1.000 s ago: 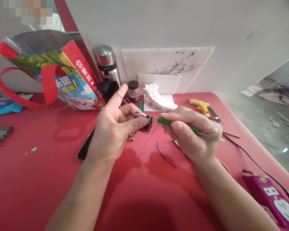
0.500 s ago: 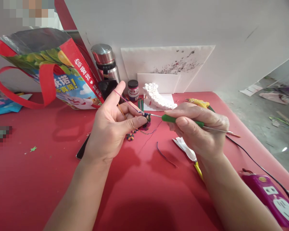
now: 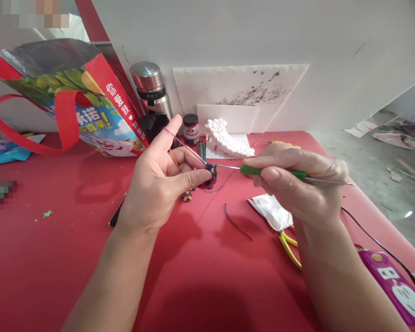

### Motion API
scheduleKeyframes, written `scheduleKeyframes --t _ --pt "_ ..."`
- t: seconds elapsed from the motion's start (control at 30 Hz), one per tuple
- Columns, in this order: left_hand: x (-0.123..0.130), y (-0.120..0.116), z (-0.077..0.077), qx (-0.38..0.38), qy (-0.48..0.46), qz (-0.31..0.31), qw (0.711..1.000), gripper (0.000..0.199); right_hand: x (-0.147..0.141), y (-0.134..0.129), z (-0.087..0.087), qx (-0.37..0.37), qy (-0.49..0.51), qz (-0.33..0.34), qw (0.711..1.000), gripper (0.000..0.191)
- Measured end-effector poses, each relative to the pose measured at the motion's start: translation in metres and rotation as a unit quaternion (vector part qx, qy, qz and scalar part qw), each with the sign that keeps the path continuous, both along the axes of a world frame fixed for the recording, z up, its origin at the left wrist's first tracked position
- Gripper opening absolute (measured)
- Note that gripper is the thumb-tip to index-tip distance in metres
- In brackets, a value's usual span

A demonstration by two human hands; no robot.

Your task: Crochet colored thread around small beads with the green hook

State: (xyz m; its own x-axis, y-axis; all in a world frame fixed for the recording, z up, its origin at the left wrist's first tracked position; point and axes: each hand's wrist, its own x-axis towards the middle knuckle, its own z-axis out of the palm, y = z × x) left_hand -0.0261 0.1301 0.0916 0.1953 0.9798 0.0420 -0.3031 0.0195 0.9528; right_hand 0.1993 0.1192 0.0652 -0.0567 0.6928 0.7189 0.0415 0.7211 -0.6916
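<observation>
Your right hand (image 3: 302, 186) has moved farther from left hand (image 3: 155, 189), narrow grip on green hook (image 3: 250, 170). Left pinches crochet piece (image 3: 212, 173) at hook's end. Probably loop-drawing step; next move wants yarn (image 3: 185, 145) taut.
</observation>
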Motion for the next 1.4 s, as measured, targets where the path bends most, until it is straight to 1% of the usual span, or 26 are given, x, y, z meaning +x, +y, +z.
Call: scheduleKeyframes --t 0.2,0.3,0.43,0.6,0.77,0.83,1.0,1.07,1.2,1.33,1.4 --pt "-0.001 -0.001 0.0 -0.001 0.012 -0.006 1.0 0.127 0.005 0.001 0.003 0.028 -0.008 0.023 0.999 0.015" --pt "-0.003 0.0 0.001 0.004 0.023 -0.008 1.0 0.124 0.007 0.0 0.004 0.027 -0.018 0.016 0.999 0.014" --pt "-0.004 0.0 0.002 0.007 0.033 -0.011 0.999 0.126 0.009 -0.002 0.007 0.022 -0.026 0.01 0.999 0.014" --pt "-0.005 0.0 0.003 0.003 0.043 -0.02 0.999 0.124 0.011 -0.003 0.009 0.034 -0.034 0.022 0.999 0.02" --pt "-0.006 0.001 0.002 0.001 0.036 -0.026 0.999 0.126 0.012 -0.003 0.008 0.035 -0.057 -0.003 0.998 0.014" --pt "-0.005 0.002 0.001 -0.001 0.039 -0.026 0.999 0.126 0.012 -0.004 0.009 0.046 -0.06 -0.002 0.997 0.014" --pt "-0.006 0.003 -0.002 0.009 0.035 -0.031 0.999 0.115 0.012 -0.005 0.012 0.052 -0.063 0.003 0.997 0.023" --pt "-0.007 0.003 -0.002 0.011 0.035 -0.034 0.999 0.113 0.012 -0.006 0.013 0.059 -0.053 0.012 0.997 0.025" --pt "-0.009 0.002 -0.002 0.011 0.042 -0.038 0.998 0.11 0.015 -0.006 0.014 0.055 -0.05 0.03 0.997 0.023" --pt "-0.009 0.002 -0.001 0.011 0.047 -0.046 0.998 0.106 0.018 -0.006 0.014 0.048 -0.066 0.033 0.996 0.025" --pt "-0.009 0.003 -0.001 0.011 0.046 -0.052 0.998 0.106 0.019 -0.005 0.013 0.046 -0.062 0.036 0.996 0.023"
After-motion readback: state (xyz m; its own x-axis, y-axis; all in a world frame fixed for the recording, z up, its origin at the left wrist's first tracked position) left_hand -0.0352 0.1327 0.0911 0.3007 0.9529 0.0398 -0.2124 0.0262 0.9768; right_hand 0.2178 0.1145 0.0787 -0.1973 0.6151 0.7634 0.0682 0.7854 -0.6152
